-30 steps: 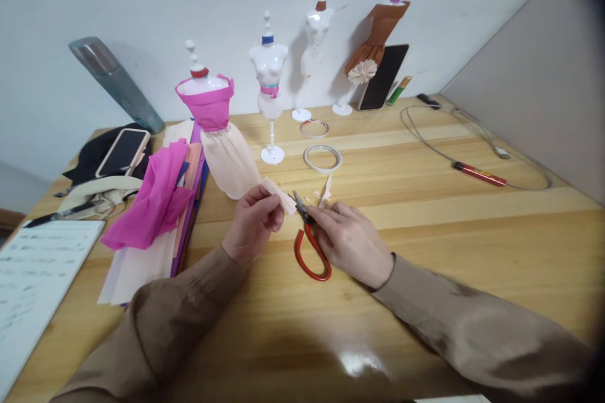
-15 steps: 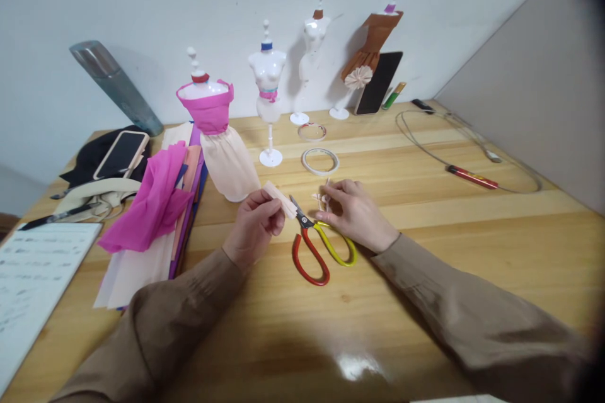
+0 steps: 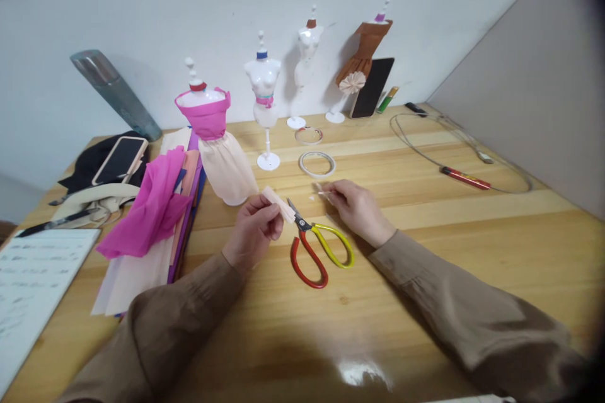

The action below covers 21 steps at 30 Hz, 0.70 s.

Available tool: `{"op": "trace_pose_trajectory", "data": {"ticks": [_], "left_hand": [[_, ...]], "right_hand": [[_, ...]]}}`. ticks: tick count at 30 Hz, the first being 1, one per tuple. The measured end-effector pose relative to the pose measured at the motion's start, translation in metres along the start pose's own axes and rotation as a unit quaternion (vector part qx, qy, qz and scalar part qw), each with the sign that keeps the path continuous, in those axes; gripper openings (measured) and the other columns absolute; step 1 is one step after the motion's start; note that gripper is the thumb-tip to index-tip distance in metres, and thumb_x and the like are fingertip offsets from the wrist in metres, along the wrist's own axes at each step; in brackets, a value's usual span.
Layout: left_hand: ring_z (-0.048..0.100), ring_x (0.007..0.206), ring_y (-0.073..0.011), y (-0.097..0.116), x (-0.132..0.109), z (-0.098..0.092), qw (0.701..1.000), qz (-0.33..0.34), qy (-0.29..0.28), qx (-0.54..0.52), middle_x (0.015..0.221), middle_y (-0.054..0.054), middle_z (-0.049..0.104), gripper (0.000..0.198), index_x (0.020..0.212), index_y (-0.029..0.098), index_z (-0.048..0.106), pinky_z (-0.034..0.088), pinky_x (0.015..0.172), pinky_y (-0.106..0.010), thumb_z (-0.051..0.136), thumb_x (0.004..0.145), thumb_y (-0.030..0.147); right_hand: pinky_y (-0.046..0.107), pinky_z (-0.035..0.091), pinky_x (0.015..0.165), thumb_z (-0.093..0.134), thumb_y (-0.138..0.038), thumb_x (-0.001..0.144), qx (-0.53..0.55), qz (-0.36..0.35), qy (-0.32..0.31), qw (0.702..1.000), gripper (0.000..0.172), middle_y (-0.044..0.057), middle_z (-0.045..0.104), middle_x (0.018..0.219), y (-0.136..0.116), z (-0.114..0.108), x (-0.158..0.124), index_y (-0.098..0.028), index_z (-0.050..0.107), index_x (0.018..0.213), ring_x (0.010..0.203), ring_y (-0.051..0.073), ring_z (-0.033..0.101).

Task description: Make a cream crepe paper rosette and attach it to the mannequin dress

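Note:
My left hand (image 3: 255, 225) is closed on a folded strip of pale pink crepe paper (image 3: 280, 203), its free end pointing up and outward. Right beside the strip lie scissors (image 3: 302, 225) with one red and one yellow handle, blades a little apart. My right hand (image 3: 358, 204) pinches small pale paper scraps (image 3: 323, 191) just above the table, behind the yellow handle. A tiny loose scrap rests close to its fingertips. Two rolls of tape lie beyond my hands, the nearer one a white roll (image 3: 317, 164).
Several small white mannequins stand along the wall, one in a pink-and-cream dress (image 3: 215, 138), another in a brown dress (image 3: 366, 53). Stacked coloured paper (image 3: 146, 214) and a phone (image 3: 120, 160) lie left. A grey cable (image 3: 416, 145) with a red cylinder (image 3: 466, 177) is at right.
My right hand has moved slightly away from the scissors and its fingers have drawn together around the scraps. My left hand still holds the folded strip. The view has tilted slightly.

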<state>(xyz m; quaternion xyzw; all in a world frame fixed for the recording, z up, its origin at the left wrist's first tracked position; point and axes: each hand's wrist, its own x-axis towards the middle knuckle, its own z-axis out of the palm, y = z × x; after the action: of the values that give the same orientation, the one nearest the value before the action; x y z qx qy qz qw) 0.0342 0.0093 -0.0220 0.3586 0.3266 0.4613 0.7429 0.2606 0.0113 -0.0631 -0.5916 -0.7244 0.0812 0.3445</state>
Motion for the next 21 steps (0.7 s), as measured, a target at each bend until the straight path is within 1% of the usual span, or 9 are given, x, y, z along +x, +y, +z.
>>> {"op": "trace_pose_trajectory", "data": {"ticks": [3, 5, 8, 10, 13, 15, 16, 18, 21], "left_hand": [[0.042, 0.040, -0.0045, -0.001, 0.000, 0.000, 1.000, -0.002, 0.000, -0.004, 0.051, 0.002, 0.056, 0.017, 0.067, 0.013, 0.063, 0.026, 0.038, -0.016, 0.072, 0.066, 0.027], [0.043, 0.040, -0.0046, -0.002, 0.000, 0.000, 1.000, -0.002, -0.001, -0.007, 0.051, 0.002, 0.056, 0.016, 0.067, 0.013, 0.062, 0.027, 0.038, -0.016, 0.072, 0.066, 0.026], [0.043, 0.041, -0.0048, -0.002, 0.000, 0.000, 1.000, -0.001, -0.002, -0.009, 0.052, 0.001, 0.057, 0.017, 0.067, 0.013, 0.062, 0.027, 0.038, -0.017, 0.072, 0.066, 0.026], [0.044, 0.041, -0.0047, -0.002, 0.000, 0.001, 1.000, -0.003, 0.003, -0.010, 0.053, 0.001, 0.057, 0.017, 0.067, 0.013, 0.062, 0.027, 0.038, -0.017, 0.073, 0.065, 0.026], [0.043, 0.040, -0.0045, -0.001, 0.000, 0.001, 1.000, -0.007, 0.009, -0.007, 0.053, 0.001, 0.057, 0.018, 0.068, 0.013, 0.062, 0.027, 0.038, -0.017, 0.074, 0.064, 0.027], [0.043, 0.040, -0.0046, -0.001, 0.000, 0.000, 1.000, -0.008, 0.009, -0.006, 0.053, 0.001, 0.056, 0.018, 0.068, 0.013, 0.062, 0.027, 0.038, -0.017, 0.074, 0.064, 0.027], [0.043, 0.041, -0.0046, -0.001, 0.000, 0.000, 1.000, -0.008, 0.008, -0.006, 0.052, 0.001, 0.056, 0.019, 0.068, 0.013, 0.062, 0.028, 0.038, -0.017, 0.074, 0.064, 0.027], [0.043, 0.041, -0.0046, -0.002, 0.000, -0.001, 1.000, -0.010, 0.008, -0.005, 0.052, 0.002, 0.056, 0.019, 0.067, 0.013, 0.062, 0.028, 0.039, -0.017, 0.074, 0.064, 0.027], [0.043, 0.041, -0.0045, -0.004, 0.001, -0.002, 1.000, -0.012, 0.004, -0.009, 0.052, 0.002, 0.056, 0.019, 0.068, 0.013, 0.062, 0.027, 0.038, -0.017, 0.074, 0.065, 0.027]], "right_hand": [[0.027, 0.038, 0.057, 0.046, -0.026, 0.086, -0.001, 0.039, -0.006, 0.999, 0.021, 0.006, 0.063, 0.065, -0.001, -0.003, 0.001, -0.018, 0.059, 0.071, 0.059, 0.016, 0.054], [0.027, 0.034, 0.052, 0.046, -0.031, 0.086, -0.002, 0.068, -0.005, 0.998, 0.029, 0.004, 0.057, 0.055, -0.003, -0.004, 0.001, -0.020, 0.053, 0.061, 0.052, 0.015, 0.048], [0.027, 0.030, 0.049, 0.043, -0.040, 0.087, 0.020, 0.098, 0.006, 0.995, 0.040, 0.001, 0.049, 0.047, -0.003, -0.004, 0.000, -0.020, 0.045, 0.053, 0.047, 0.013, 0.042], [0.026, 0.033, 0.048, 0.043, -0.043, 0.087, 0.052, 0.112, 0.002, 0.992, 0.041, 0.001, 0.050, 0.047, -0.002, -0.004, 0.000, -0.020, 0.049, 0.054, 0.046, 0.012, 0.043], [0.026, 0.041, 0.052, 0.053, -0.044, 0.083, 0.121, 0.115, -0.052, 0.985, 0.035, 0.003, 0.061, 0.057, 0.003, -0.005, 0.003, -0.016, 0.061, 0.064, 0.052, 0.014, 0.054], [0.029, 0.047, 0.060, 0.057, -0.039, 0.081, 0.140, 0.082, -0.102, 0.982, 0.029, 0.006, 0.068, 0.069, 0.006, -0.009, 0.005, -0.015, 0.068, 0.070, 0.062, 0.017, 0.061], [0.030, 0.048, 0.064, 0.058, -0.036, 0.082, 0.130, 0.055, -0.123, 0.982, 0.026, 0.007, 0.069, 0.075, 0.007, -0.012, 0.005, -0.015, 0.070, 0.074, 0.068, 0.018, 0.063], [0.031, 0.050, 0.071, 0.059, -0.030, 0.082, 0.092, -0.006, -0.161, 0.983, 0.022, 0.010, 0.069, 0.086, 0.005, -0.020, 0.006, -0.014, 0.073, 0.088, 0.076, 0.019, 0.064], [0.030, 0.050, 0.073, 0.061, -0.021, 0.081, 0.008, -0.095, -0.212, 0.973, 0.024, 0.010, 0.065, 0.090, -0.001, -0.030, 0.002, -0.016, 0.071, 0.102, 0.080, 0.019, 0.063]]}}
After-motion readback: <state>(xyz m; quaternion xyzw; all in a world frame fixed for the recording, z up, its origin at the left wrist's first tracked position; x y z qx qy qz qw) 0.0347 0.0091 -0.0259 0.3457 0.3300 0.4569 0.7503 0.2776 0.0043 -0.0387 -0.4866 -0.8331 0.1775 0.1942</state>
